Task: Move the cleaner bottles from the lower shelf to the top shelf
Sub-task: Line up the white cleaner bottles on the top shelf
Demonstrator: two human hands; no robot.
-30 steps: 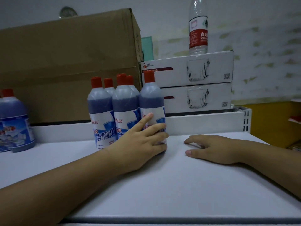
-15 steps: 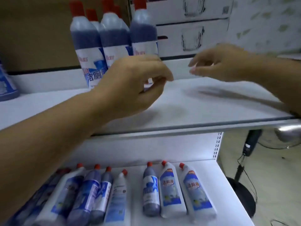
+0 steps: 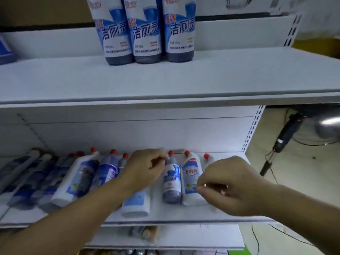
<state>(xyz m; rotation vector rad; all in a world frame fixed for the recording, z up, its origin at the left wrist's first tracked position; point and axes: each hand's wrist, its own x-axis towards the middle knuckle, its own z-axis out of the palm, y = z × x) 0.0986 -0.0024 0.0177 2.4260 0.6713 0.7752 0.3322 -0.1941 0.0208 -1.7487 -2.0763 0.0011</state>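
Three blue cleaner bottles stand side by side at the back of the top shelf. Several red-capped cleaner bottles lie flat on the lower shelf. My left hand hovers beside the neck of a dark blue bottle, fingers curled, fingertips near its shoulder; no grasp shows. My right hand hangs loosely curled over a white bottle and hides most of another white bottle at the right end. Neither hand holds a bottle.
More lying bottles fill the lower shelf's left half. A further shelf shows below. To the right of the rack stands a floor fan with cables on the floor. White boxes sit behind the top shelf.
Both hands have left the top shelf and dropped to the lower shelf; the view has tilted down. The bottle set down a second ago stays with the standing group.
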